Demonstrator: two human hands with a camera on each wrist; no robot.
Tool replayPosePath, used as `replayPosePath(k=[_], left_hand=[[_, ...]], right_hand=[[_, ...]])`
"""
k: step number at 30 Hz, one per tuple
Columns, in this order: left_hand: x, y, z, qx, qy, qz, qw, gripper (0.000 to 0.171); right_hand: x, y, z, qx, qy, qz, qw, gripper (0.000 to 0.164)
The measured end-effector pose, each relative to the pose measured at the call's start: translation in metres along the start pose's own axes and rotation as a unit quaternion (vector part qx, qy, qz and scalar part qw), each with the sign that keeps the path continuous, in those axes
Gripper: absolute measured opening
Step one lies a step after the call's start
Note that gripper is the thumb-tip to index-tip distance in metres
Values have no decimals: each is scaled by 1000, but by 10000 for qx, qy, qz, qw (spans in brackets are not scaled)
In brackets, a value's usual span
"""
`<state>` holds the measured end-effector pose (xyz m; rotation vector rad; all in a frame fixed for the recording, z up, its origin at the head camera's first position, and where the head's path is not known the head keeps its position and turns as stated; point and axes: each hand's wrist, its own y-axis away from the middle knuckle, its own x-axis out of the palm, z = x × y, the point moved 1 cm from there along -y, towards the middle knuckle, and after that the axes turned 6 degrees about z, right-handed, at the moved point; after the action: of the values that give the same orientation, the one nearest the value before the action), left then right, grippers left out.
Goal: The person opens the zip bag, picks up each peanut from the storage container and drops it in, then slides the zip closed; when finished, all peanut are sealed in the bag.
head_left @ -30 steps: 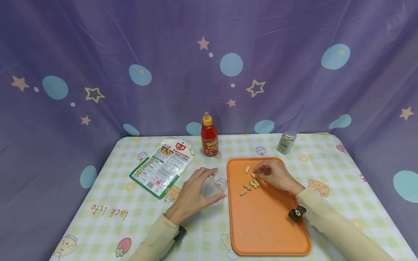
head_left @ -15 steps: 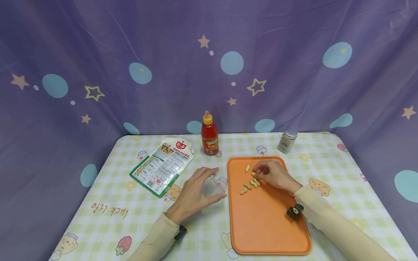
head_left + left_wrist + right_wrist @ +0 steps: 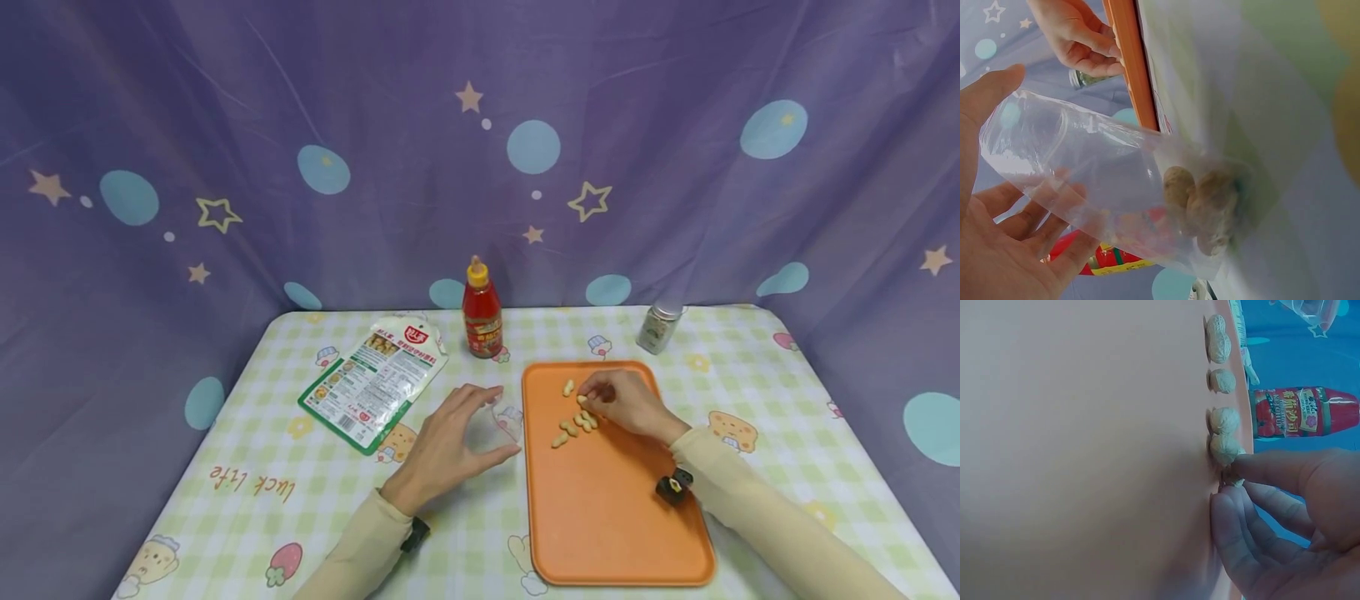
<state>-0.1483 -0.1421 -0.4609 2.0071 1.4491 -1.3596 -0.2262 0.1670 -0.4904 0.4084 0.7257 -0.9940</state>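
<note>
A clear plastic bag (image 3: 1097,150) is held by its upper part between the thumb and fingers of my left hand (image 3: 446,450), left of the orange tray (image 3: 615,517). In the left wrist view its mouth is spread wide, and a few peanuts (image 3: 1210,200) lie at its bottom end. Over the tray's far half, my right hand (image 3: 626,402) pinches a peanut (image 3: 1234,480) between thumb and fingertips, which partly hide it. Several other unshelled peanuts (image 3: 567,428) lie loosely grouped on the tray just left of and below those fingers.
Beyond the tray stand a red sauce bottle (image 3: 482,321) with a yellow cap and a small seasoning jar (image 3: 657,328). A green-and-white food pouch (image 3: 371,383) lies flat at the left. A checked cloth (image 3: 225,533) covers the table, and a purple curtain (image 3: 375,100) hangs behind.
The right wrist has shifted slightly left, while its fingertips stay at the same peanut. My left hand and the bag hold their place.
</note>
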Motion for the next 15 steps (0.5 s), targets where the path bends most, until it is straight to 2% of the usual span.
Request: replayPosePath(k=[7,15], left_hand=[[1,1,1,50,-65,-62,9999,77],[0,1,2,44,-22,-69,10000,77]], right_hand=[[0,2,6,-64,-87,-117,9999,9],[4,3,32,-301,-213,-254,9990,12]])
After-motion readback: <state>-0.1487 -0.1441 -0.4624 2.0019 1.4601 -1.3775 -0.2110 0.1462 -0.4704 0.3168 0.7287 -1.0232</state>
